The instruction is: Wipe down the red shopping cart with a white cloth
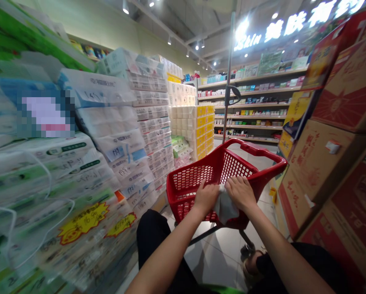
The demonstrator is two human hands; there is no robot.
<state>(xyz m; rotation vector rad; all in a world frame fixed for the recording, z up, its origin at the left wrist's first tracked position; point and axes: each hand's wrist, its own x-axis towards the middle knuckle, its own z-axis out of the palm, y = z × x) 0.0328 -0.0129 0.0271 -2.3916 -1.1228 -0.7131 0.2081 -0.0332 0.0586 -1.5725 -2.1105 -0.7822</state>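
In front of me stands a red plastic shopping cart (189, 179) with perforated walls. A pale grey-white cloth (227, 210) drapes over its near rim and hangs down outside the basket. My left hand (206, 198) is closed on the cloth's left side at the rim, its knuckles facing up. Close by on the right, my right hand (240, 193) grips the other side of the cloth, fingers bent over the rim. Both sets of fingertips are partly hidden. The cart's handle (256, 151) lies beyond my hands to the right.
Stacked packs of tissue paper (115, 134) line the left side, with a white cable (48, 175) hanging across some. Cardboard boxes (323, 159) rise on the right. Behind the cart are a metal pole (229, 73) and shelves (250, 104) of small goods. Tiled floor (225, 249) lies below.
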